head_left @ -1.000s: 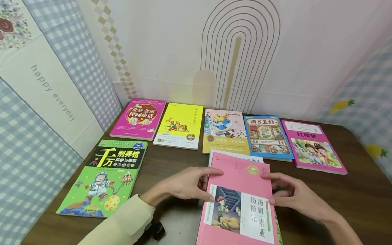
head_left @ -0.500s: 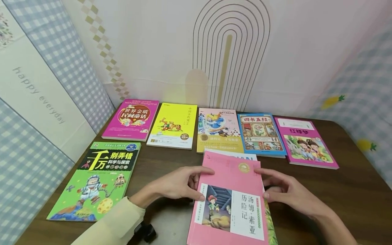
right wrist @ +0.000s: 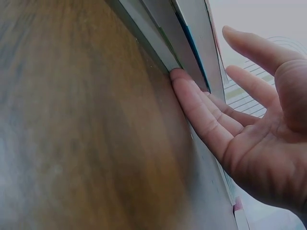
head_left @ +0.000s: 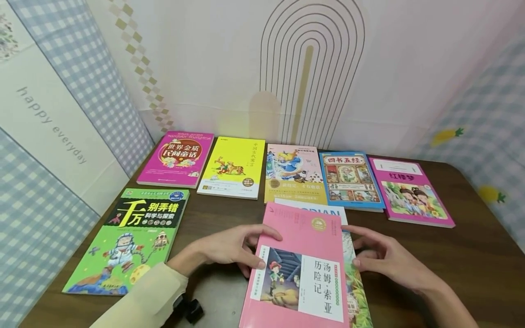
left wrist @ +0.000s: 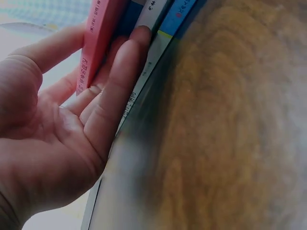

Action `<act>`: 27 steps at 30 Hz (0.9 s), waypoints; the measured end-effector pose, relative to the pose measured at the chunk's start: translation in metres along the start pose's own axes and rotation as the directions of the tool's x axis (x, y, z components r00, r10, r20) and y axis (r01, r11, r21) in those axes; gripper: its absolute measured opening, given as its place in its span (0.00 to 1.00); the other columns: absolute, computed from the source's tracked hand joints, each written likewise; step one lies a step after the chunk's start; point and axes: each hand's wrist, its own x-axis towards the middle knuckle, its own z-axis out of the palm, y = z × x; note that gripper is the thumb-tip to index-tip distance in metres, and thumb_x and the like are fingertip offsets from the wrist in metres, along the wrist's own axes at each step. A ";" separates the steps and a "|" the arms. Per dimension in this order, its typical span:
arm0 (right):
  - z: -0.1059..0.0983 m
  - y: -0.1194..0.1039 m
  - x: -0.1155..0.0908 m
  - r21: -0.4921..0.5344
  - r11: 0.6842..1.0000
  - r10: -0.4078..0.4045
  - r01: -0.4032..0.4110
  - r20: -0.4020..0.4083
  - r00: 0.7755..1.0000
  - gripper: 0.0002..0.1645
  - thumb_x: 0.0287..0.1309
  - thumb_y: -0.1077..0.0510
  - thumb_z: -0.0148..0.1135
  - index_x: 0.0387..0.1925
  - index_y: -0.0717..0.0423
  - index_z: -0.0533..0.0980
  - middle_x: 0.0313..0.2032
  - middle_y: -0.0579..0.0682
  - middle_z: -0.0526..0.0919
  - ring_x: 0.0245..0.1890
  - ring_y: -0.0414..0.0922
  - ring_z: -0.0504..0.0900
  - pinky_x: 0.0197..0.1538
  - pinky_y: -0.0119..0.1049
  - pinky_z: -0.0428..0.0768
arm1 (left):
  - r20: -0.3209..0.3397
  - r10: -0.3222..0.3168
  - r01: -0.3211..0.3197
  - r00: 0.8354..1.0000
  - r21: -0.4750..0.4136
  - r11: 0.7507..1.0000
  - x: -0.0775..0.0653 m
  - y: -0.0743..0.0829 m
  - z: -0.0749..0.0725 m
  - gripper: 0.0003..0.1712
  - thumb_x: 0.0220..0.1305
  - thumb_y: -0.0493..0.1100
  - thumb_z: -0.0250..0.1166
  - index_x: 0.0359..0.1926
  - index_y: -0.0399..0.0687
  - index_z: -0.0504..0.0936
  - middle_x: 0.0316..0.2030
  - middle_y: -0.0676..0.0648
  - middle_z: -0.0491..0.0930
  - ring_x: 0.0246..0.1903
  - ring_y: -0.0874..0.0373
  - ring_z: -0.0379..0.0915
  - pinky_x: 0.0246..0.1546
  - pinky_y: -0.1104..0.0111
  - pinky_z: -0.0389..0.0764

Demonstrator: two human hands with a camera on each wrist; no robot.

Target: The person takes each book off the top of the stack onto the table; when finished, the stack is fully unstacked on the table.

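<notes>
A pink paperback book (head_left: 301, 228) lies on top of a small stack at the table's front, shifted left of the book beneath. That lower book (head_left: 357, 291) shows blue letters and a leafy picture. My left hand (head_left: 229, 246) grips the pink book's left edge, index finger and thumb at the cover. In the left wrist view, other fingers of the left hand (left wrist: 72, 115) reach under its pink spine (left wrist: 98, 40), against the lower spines. My right hand (head_left: 389, 257) touches the stack's right side. In the right wrist view, its fingers (right wrist: 201, 110) lie extended along the page edges (right wrist: 192, 43).
A back row holds a magenta book (head_left: 176, 159), a yellow book (head_left: 231, 168), a book with a blue-dressed girl (head_left: 293, 168), a blue book (head_left: 352, 180) and another magenta book (head_left: 412, 191). A green book (head_left: 127, 241) lies at left. Patterned curtains (head_left: 184, 59) stand behind.
The pink book has slid left over the stack with my left hand, uncovering more of the book below. My right hand stays by the stack's right edge. The head view has shifted slightly.
</notes>
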 end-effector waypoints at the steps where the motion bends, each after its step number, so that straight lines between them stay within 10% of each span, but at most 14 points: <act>1: 0.001 0.001 -0.001 -0.011 1.000 -0.003 0.003 -0.006 1.000 0.39 0.75 0.62 0.60 0.82 0.47 0.61 0.59 0.65 0.78 0.44 0.54 0.88 0.48 0.36 0.87 | 0.006 -0.002 0.002 1.000 0.000 1.000 0.000 0.000 -0.001 0.35 0.68 0.34 0.71 0.73 0.55 0.72 0.52 0.42 0.88 0.40 0.52 0.89 0.36 0.60 0.91; 27: 0.001 0.003 0.000 -0.048 0.998 0.032 -0.034 -0.034 0.999 0.35 0.76 0.59 0.61 0.79 0.50 0.64 0.63 0.68 0.72 0.45 0.53 0.84 0.46 0.37 0.86 | -0.067 0.053 -0.048 0.996 0.072 0.996 -0.015 0.001 -0.005 0.32 0.60 0.33 0.76 0.66 0.44 0.80 0.44 0.41 0.86 0.32 0.54 0.89 0.25 0.66 0.89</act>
